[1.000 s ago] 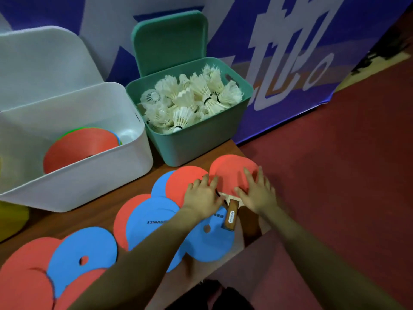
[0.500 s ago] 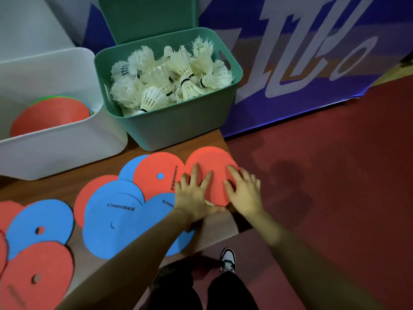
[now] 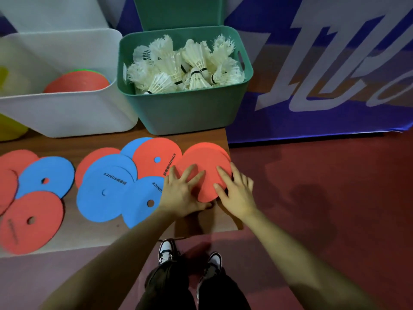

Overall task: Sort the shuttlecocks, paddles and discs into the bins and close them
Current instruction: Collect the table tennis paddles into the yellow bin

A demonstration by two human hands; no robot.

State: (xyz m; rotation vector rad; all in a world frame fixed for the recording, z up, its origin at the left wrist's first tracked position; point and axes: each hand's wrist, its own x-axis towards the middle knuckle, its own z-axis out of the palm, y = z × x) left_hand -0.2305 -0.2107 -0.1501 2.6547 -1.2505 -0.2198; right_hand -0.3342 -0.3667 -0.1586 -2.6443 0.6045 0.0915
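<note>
While both hands sit at frame centre, the left hand (image 3: pixel 182 193) lies flat with fingers spread on the paddle (image 3: pixel 206 173), a red round face at the table's right end, thumb tucked under its lower edge. Right hand (image 3: pixel 238 193) also flat, fingers spread, pressing the paddle's right side. Paddle handle hidden under the hands; cannot tell if more than one paddle is stacked, though a second red edge shows at its upper right.

Table (image 3: pixel 67 144) is brown wood and runs across the middle left. Discs lie loose on it: a red disc (image 3: pixel 154 161) with a hole, just left of the paddle and overlapping it; blue discs (image 3: pixel 107 189) left of centre, overlapping each other; another blue disc (image 3: pixel 48 175) and red discs (image 3: pixel 31 222) at far left.

Green bin (image 3: pixel 185 110) at upper centre, open, full of white shuttlecocks (image 3: pixel 185 66), its lid (image 3: pixel 178 12) standing up behind. White bin (image 3: pixel 67 113) at upper left, open, with a red disc stack (image 3: pixel 78 82) inside, green edge behind it. Something yellow (image 3: pixel 11 128) at left edge, cannot tell what.

Blue and white banner (image 3: pixel 324 74) at upper right. Red floor (image 3: pixel 324 198) at right. Two shoes (image 3: pixel 166 252) and dark trousers at bottom centre.
</note>
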